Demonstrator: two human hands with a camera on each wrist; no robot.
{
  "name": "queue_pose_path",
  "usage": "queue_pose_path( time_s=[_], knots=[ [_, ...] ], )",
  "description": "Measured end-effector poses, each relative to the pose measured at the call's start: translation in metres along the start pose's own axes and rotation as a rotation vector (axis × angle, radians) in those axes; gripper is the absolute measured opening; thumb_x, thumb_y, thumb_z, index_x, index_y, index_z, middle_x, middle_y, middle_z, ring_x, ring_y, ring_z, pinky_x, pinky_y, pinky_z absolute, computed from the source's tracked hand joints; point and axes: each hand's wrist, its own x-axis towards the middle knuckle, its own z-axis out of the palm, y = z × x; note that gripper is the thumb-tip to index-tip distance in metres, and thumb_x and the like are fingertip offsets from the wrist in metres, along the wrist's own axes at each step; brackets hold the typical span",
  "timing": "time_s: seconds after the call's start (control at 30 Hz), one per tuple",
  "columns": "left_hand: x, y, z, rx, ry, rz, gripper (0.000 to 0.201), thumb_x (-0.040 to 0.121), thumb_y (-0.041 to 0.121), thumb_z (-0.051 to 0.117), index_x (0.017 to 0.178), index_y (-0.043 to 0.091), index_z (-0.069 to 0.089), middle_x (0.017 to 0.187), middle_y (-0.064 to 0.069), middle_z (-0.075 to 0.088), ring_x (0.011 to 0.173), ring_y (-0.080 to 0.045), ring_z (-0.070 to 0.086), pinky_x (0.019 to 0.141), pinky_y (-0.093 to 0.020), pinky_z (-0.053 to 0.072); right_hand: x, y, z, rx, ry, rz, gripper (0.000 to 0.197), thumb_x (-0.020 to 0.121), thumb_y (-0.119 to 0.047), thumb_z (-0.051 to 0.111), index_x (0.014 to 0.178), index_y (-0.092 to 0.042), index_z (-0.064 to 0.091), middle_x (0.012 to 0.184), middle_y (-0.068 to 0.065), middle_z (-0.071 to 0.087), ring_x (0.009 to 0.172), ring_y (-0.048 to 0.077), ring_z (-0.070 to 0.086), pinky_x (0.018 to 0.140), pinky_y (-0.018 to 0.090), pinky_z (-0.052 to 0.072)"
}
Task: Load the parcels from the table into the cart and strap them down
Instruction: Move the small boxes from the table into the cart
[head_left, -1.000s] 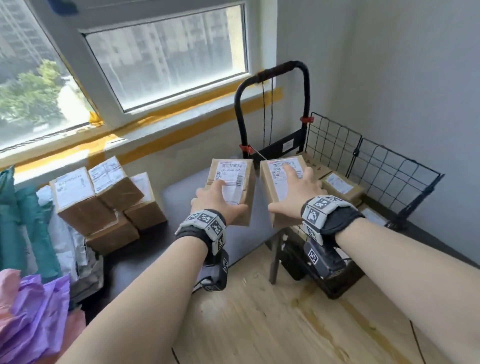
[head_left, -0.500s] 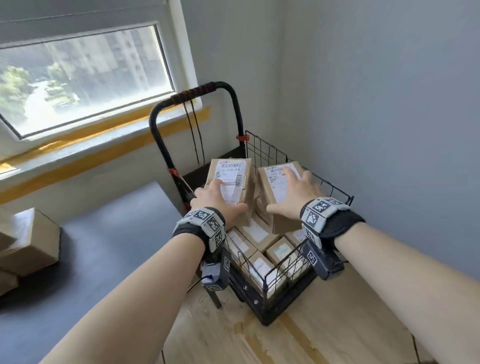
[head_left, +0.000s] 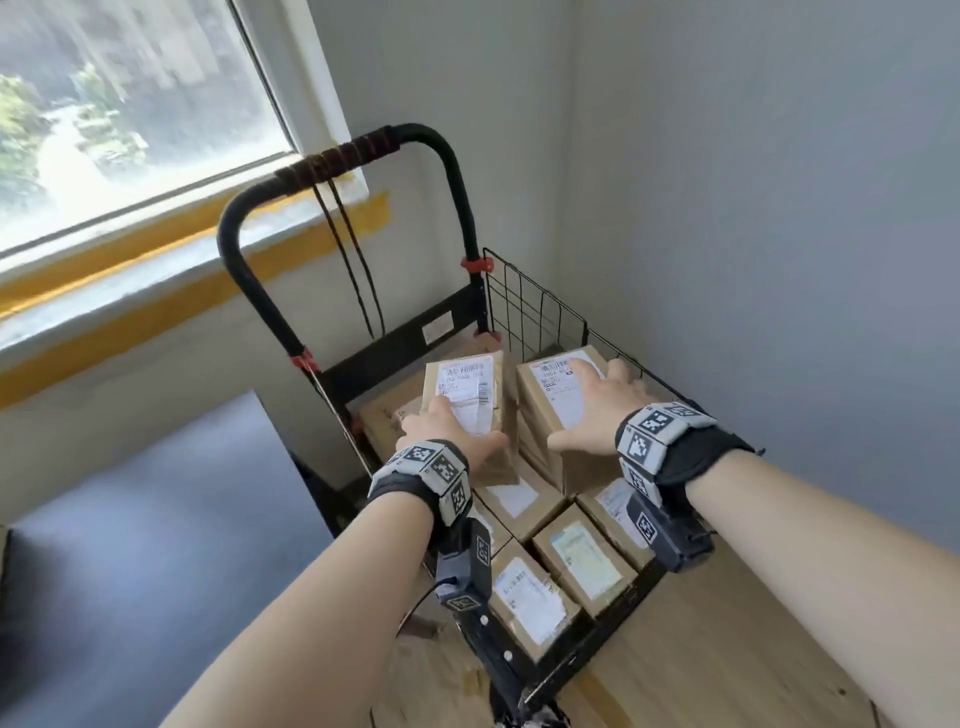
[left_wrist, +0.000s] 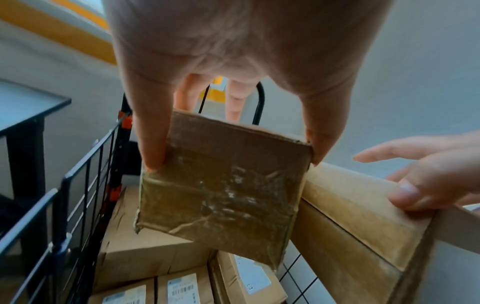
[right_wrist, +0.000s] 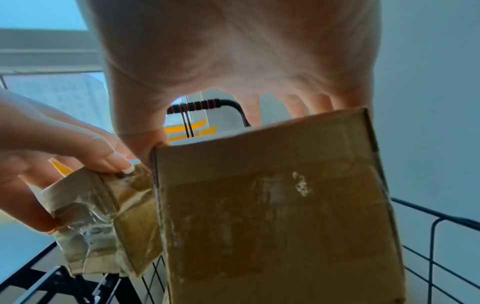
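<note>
Each hand carries one brown cardboard parcel above the black wire cart (head_left: 540, 306). My left hand (head_left: 447, 428) grips the smaller taped parcel (head_left: 467, 395) from above, thumb and fingers clamped on its sides (left_wrist: 223, 197). My right hand (head_left: 597, 410) grips the larger parcel (head_left: 558, 400) the same way, fingers over its labelled top (right_wrist: 280, 216). Both parcels hang side by side, just over several labelled parcels (head_left: 582, 558) lying in the cart. Two dark strap cords (head_left: 353, 260) dangle from the cart handle (head_left: 363, 150).
The grey table (head_left: 156, 519) stands left of the cart, its corner close to the cart's wire side (left_wrist: 78, 185). A grey wall (head_left: 753, 208) runs close along the cart's right. A window (head_left: 130, 104) with a yellow-taped sill is behind. Wood floor (head_left: 727, 649) lies below.
I have turned from the table to the cart, carrying both parcels right and lower, so they now hang over the loaded cart. The table's parcels have left the view.
</note>
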Motion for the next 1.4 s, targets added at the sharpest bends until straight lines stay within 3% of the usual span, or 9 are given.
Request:
queue_pose_path(
  time_s=[0.2, 0.33, 0.5, 0.7, 0.87, 1.07, 1.3, 1.4],
  knots=[
    [0.063, 0.005, 0.036, -0.028, -0.081, -0.153, 0.093, 0.058, 0.065, 0.068, 0.134, 0.026, 0.030, 0.117, -0.011, 0.044, 0.100, -0.030, 0.055, 0.089, -0.044, 0.052, 0.080, 0.002, 0.028, -0.041, -0.121, 0.001, 0.099, 0.066, -0.055, 0.071, 0.144, -0.031, 0.015, 0.138, 0.011, 0.023, 0.121, 0.035, 0.038, 0.092, 0.045, 0.041],
    [0.095, -0.001, 0.066, -0.060, -0.135, -0.274, 0.096, 0.059, 0.066, 0.067, 0.136, 0.027, 0.027, 0.120, -0.013, 0.044, 0.105, -0.033, 0.054, 0.090, -0.044, 0.051, 0.125, 0.007, 0.060, -0.072, -0.223, -0.025, 0.101, 0.065, -0.056, 0.070, 0.146, -0.032, 0.014, 0.143, 0.010, 0.017, 0.124, 0.032, 0.037, 0.089, 0.039, 0.041],
    [0.124, -0.016, 0.110, -0.127, -0.128, -0.457, 0.088, 0.061, 0.063, 0.069, 0.131, 0.026, 0.031, 0.123, -0.012, 0.043, 0.110, -0.034, 0.051, 0.089, -0.041, 0.047, 0.171, 0.004, 0.114, -0.120, -0.329, -0.105, 0.106, 0.062, -0.058, 0.070, 0.147, -0.034, 0.012, 0.154, 0.009, 0.001, 0.133, 0.037, 0.030, 0.103, 0.045, 0.039],
    [0.149, -0.037, 0.163, -0.156, -0.089, -0.627, 0.090, 0.063, 0.061, 0.071, 0.134, 0.023, 0.029, 0.127, -0.014, 0.040, 0.117, -0.037, 0.044, 0.095, -0.044, 0.042, 0.211, 0.003, 0.173, -0.194, -0.359, -0.221, 0.107, 0.061, -0.062, 0.070, 0.147, -0.033, 0.014, 0.154, 0.013, 0.006, 0.132, 0.037, 0.032, 0.105, 0.045, 0.036],
    [0.169, -0.051, 0.206, -0.198, -0.022, -0.619, 0.084, 0.065, 0.055, 0.073, 0.130, 0.020, 0.033, 0.127, -0.015, 0.040, 0.117, -0.037, 0.042, 0.096, -0.043, 0.041, 0.237, 0.005, 0.221, -0.229, -0.308, -0.278, 0.104, 0.062, -0.063, 0.067, 0.147, -0.031, 0.016, 0.150, 0.013, 0.009, 0.130, 0.036, 0.029, 0.104, 0.045, 0.033],
    [0.190, -0.064, 0.252, -0.243, 0.041, -0.609, 0.091, 0.068, 0.055, 0.071, 0.139, 0.021, 0.026, 0.135, -0.016, 0.033, 0.123, -0.037, 0.036, 0.100, -0.045, 0.038, 0.253, 0.011, 0.265, -0.244, -0.222, -0.347, 0.095, 0.071, -0.065, 0.058, 0.147, -0.031, 0.012, 0.147, 0.013, 0.010, 0.134, 0.039, 0.019, 0.110, 0.047, 0.025],
    [0.195, -0.071, 0.289, -0.243, 0.098, -0.576, 0.094, 0.070, 0.055, 0.069, 0.142, 0.022, 0.019, 0.142, -0.018, 0.019, 0.126, -0.037, 0.029, 0.100, -0.040, 0.038, 0.257, 0.030, 0.296, -0.315, -0.194, -0.438, 0.095, 0.081, -0.070, 0.043, 0.151, -0.028, -0.006, 0.155, 0.017, -0.014, 0.143, 0.037, -0.003, 0.117, 0.047, 0.003],
    [0.194, -0.073, 0.297, -0.262, 0.101, -0.549, 0.092, 0.073, 0.055, 0.067, 0.144, 0.022, 0.017, 0.145, -0.018, 0.014, 0.129, -0.036, 0.025, 0.104, -0.041, 0.035, 0.259, 0.035, 0.298, -0.400, -0.165, -0.477, 0.098, 0.079, -0.076, 0.037, 0.150, -0.029, -0.011, 0.155, 0.019, -0.019, 0.143, 0.038, -0.014, 0.114, 0.053, -0.008]
  ],
)
